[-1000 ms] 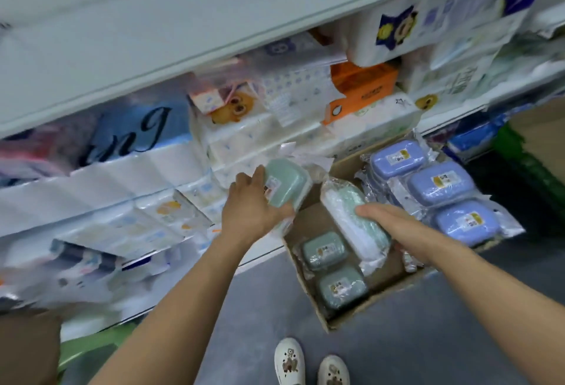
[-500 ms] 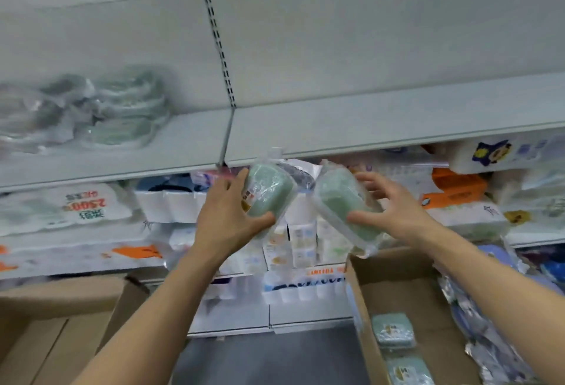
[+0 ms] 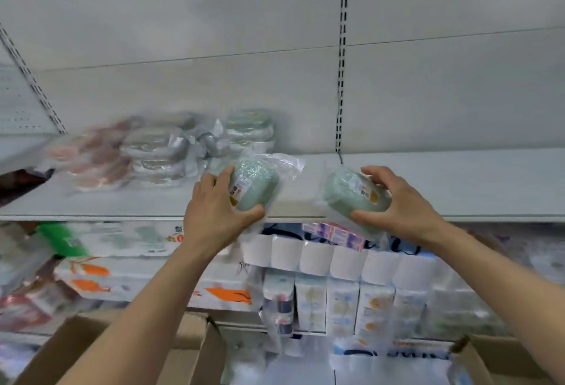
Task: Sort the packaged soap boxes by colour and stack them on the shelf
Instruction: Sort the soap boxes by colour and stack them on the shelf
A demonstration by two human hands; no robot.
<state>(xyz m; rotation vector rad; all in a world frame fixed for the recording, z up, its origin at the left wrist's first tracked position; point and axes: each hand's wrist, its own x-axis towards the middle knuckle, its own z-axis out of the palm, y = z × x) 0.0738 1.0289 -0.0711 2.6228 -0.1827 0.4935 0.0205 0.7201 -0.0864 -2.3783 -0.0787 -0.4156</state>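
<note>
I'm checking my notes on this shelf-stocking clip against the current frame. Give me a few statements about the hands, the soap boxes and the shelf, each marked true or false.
1. Each hand holds a green soap box. True: the left hand grips one green wrapped box and the right hand grips another.
2. Both held boxes are blue. False: both are pale green.
3. Stacks of wrapped boxes already sit on the shelf. True: a pinkish stack, a grey stack and a green stack stand to the left.
4. The right hand is empty. False: its fingers and thumb curl round a box.
5. The shelf below holds toilet paper rolls. True.
</note>
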